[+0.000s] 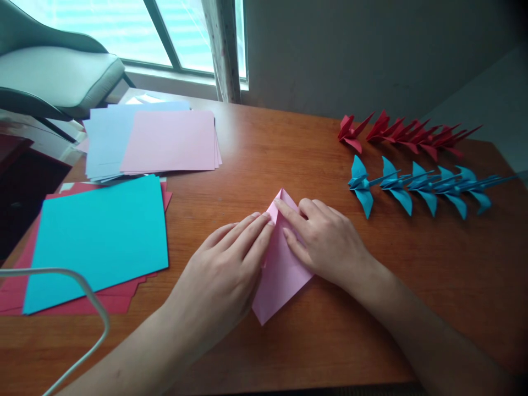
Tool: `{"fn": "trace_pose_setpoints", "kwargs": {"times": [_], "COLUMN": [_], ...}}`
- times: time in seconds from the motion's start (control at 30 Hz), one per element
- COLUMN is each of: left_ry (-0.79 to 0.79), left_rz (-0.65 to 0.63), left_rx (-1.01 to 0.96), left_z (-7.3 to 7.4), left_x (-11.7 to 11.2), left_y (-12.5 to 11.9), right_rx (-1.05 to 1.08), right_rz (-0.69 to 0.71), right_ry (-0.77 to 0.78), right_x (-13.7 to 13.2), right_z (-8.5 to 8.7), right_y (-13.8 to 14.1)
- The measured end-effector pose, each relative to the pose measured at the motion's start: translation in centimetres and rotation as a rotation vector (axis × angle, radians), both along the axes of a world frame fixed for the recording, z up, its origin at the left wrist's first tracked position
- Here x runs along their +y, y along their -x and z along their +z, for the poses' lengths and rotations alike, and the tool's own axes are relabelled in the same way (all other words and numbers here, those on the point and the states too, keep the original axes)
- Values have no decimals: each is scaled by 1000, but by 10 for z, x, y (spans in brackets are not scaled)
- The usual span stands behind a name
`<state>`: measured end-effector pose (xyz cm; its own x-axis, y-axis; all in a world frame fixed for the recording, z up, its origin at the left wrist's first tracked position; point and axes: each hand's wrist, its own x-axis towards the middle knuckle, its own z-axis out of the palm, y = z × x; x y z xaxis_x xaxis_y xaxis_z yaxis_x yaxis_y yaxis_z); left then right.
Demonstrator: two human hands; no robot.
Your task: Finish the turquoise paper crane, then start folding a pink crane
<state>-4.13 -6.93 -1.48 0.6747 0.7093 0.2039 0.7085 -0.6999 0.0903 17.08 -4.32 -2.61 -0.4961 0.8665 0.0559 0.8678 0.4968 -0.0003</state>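
A piece of pink paper (284, 275) lies on the wooden table in front of me, folded to a point at its far end, with one corner toward me. My left hand (231, 258) covers its left edge. The left fingers are close together, bent at the tips over a narrow folded strip, and the thumb is hidden beneath the hand. From the other side, my right hand (325, 236) rests on the paper. Its index finger stretches to the fold near the top point, the thumb lies apart on the sheet, and the other fingers are curled.
Blue paper sheets (94, 236) lie over red sheets (119, 303) at left. Behind them are pink sheets (173, 140) on pale blue ones (107, 140). Red folded cranes (416, 135) and blue folded cranes (423, 184) stand in rows at right. A white cable (101, 313) curves at lower left.
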Motion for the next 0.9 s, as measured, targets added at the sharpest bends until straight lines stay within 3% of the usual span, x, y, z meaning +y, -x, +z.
{"fn": "trace_pose_setpoints", "kwargs": {"times": [0.17,0.9], "left_ry": [-86,-58], "left_rz": [46,-7], "left_rx": [35,119], "left_z": [-3,-11], "left_x": [0,-4], "left_y": [-3,-9], "right_rx": [-2,8], "right_rz": [-5,-11], "right_ry": [6,30], "right_x": [0,0], "right_z": [1,2], "right_y": [1,1]}}
